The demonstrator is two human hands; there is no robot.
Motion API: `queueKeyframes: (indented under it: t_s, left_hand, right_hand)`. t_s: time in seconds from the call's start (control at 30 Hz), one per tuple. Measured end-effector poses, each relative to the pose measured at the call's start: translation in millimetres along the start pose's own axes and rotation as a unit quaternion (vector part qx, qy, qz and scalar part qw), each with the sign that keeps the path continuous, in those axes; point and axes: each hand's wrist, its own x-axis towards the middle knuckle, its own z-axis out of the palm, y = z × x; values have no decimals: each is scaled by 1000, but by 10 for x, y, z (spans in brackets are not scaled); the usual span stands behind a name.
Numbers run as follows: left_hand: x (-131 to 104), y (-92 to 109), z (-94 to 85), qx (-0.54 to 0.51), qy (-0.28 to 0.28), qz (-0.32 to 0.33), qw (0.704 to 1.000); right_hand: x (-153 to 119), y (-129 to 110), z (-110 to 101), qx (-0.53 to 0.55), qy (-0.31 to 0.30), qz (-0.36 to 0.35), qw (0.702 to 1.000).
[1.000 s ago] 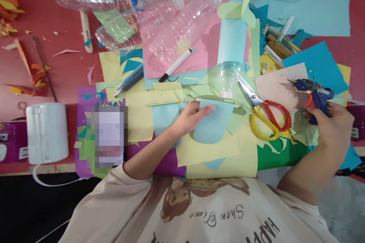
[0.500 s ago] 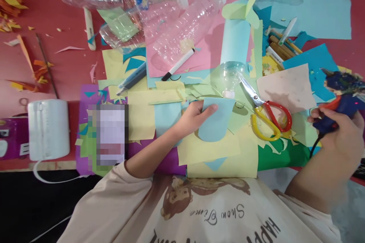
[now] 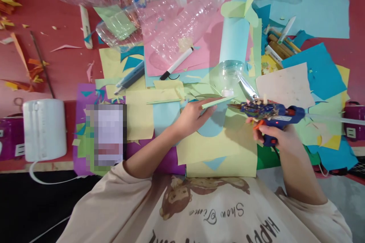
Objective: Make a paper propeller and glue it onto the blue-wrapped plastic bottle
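Note:
My left hand [image 3: 191, 118] is closed on a light blue paper piece [image 3: 213, 126] with a rounded lower end. A narrow pale green edge [image 3: 215, 102] shows along its top. My right hand [image 3: 270, 136] grips a dark blue glue gun [image 3: 285, 119], a finger at its orange trigger and a clear glue stick out of its back. The nozzle points left, close to the paper's right end; whether they touch I cannot tell. Just beyond lies a bottle [image 3: 234, 41] wrapped in light blue paper, cap towards me. Scissors [image 3: 247, 86] lie behind the glue gun, their handles mostly hidden.
Clear plastic bottles [image 3: 182, 26] lie across the back on pink paper. A black-and-white marker [image 3: 176, 63], paper scraps and pens [image 3: 281, 47] surround the work. At left are a phone [image 3: 110, 133] with a blurred screen and a white box-shaped device [image 3: 45, 129].
My right hand has brought the glue gun in from the far right to beside the paper, now above the scissors. My left hand has tilted the light blue paper, so its edge shows.

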Motion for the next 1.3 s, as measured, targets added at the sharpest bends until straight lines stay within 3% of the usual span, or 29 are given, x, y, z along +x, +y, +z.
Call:
queueKeyframes:
  t_s: [0.2,0.37,1.0,1.3]
  left_hand:
    - [7,-40,-10,40,-27,37,998]
    - [24,-38,-19,49,-52,20,997]
    - [33,-27,-25,55,-66,16,996]
    - [28,-36,-32,62,-59,40,995]
  right_hand:
    - [31,115,93,-14,-60,-42,997]
    - [43,123,167,-53,-83,-37,995]
    - [57,130,254,-103,-50,11,993]
    - [88,82,298,-33,-75,31,996]
